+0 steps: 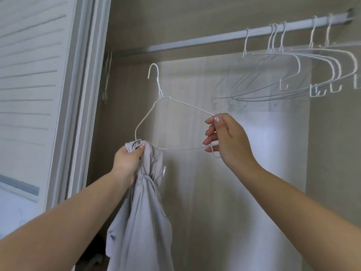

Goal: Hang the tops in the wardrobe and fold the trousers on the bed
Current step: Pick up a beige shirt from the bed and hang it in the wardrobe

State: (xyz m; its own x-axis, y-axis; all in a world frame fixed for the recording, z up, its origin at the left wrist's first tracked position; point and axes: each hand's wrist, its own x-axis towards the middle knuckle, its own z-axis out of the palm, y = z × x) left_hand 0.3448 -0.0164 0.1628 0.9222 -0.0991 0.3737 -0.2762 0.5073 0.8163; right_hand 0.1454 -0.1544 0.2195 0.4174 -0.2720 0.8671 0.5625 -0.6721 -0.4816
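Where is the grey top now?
The grey top hangs lower left in the head view, bunched in the left hand at the white hanger's left end.

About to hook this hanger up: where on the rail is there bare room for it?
The rail is bare from its left end by the sliding door to the first of the empty hangers. From there to the right end it is crowded. The held hanger sits below the free stretch.

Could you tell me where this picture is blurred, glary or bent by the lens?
Head view: the empty hangers on the rail are smeared and doubled; the held hanger, both hands and the grey top are fairly sharp; a pale bright patch washes the back panel; the door frame leans from wide-angle distortion.
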